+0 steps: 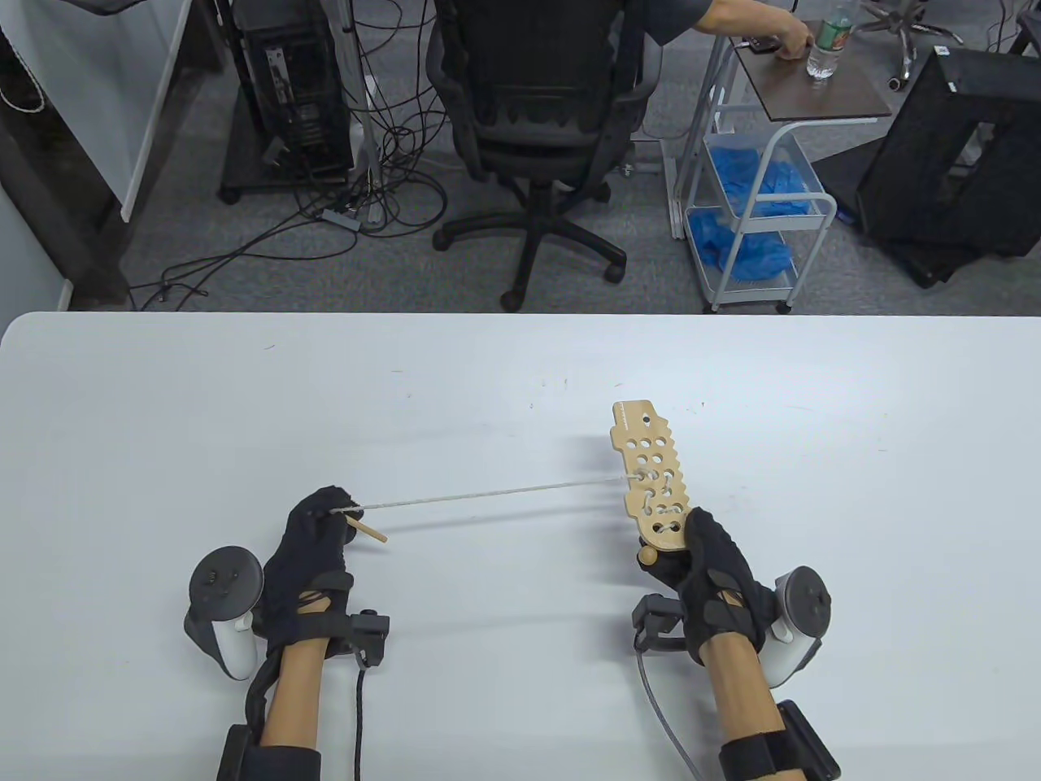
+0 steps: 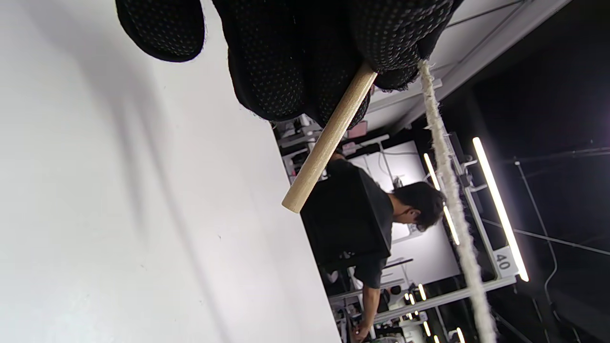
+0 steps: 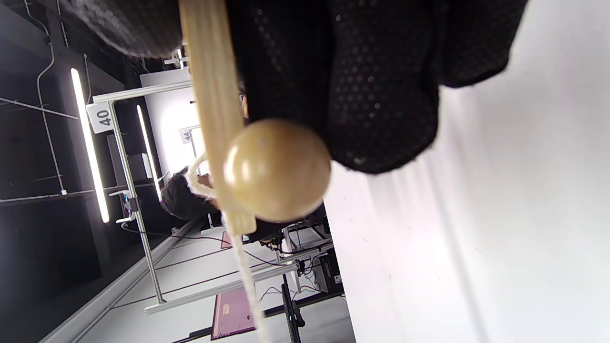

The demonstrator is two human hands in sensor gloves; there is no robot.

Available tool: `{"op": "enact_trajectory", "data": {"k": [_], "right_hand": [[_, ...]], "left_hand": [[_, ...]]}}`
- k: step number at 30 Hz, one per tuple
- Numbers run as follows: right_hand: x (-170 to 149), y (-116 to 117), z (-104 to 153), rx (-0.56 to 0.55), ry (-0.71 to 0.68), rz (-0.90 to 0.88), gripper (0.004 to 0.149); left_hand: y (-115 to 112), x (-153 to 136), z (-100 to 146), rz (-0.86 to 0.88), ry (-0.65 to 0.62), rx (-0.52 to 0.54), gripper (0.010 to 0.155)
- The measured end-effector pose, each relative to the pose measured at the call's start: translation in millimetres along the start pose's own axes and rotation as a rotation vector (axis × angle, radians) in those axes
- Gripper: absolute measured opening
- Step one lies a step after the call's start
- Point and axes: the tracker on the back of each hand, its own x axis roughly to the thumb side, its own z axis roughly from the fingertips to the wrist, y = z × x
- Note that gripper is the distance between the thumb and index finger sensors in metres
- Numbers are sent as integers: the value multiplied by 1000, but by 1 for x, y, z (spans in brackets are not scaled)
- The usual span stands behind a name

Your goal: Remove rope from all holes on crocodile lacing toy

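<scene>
The wooden crocodile lacing toy [image 1: 651, 480] is a flat board with several holes, held up off the white table [image 1: 488, 390]. My right hand [image 1: 706, 561] grips its near end; a wooden ball [image 1: 648, 554] sits there, also close up in the right wrist view [image 3: 276, 169] beside the board's edge [image 3: 209, 95]. A white rope [image 1: 488, 493] runs taut from a middle hole leftward to my left hand [image 1: 319, 529]. That hand pinches the rope's wooden needle tip [image 1: 368, 530], which also shows in the left wrist view [image 2: 329, 138] beside the rope [image 2: 452, 205].
Beyond the table's far edge are an office chair [image 1: 537, 114], a white cart [image 1: 756, 203] with blue items, and cables on the floor. Another person's arm [image 1: 756, 24] rests on a small side table.
</scene>
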Motion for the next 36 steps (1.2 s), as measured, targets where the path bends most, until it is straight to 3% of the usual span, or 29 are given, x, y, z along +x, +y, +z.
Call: {"op": "enact_trajectory", "data": {"k": [13, 21, 29, 36], "right_hand": [[-2, -6, 0, -34, 55, -106, 48], [-3, -10, 0, -63, 77, -165, 49], [-3, -3, 3, -40, 35, -76, 48], [-9, 15, 12, 36, -22, 25, 48]], "left_hand": [[1, -1, 0, 2, 1, 6, 46], [10, -4, 2, 20, 44, 93, 45], [15, -7, 5, 73, 61, 148, 44], [4, 7, 11, 3, -37, 149, 44]]}}
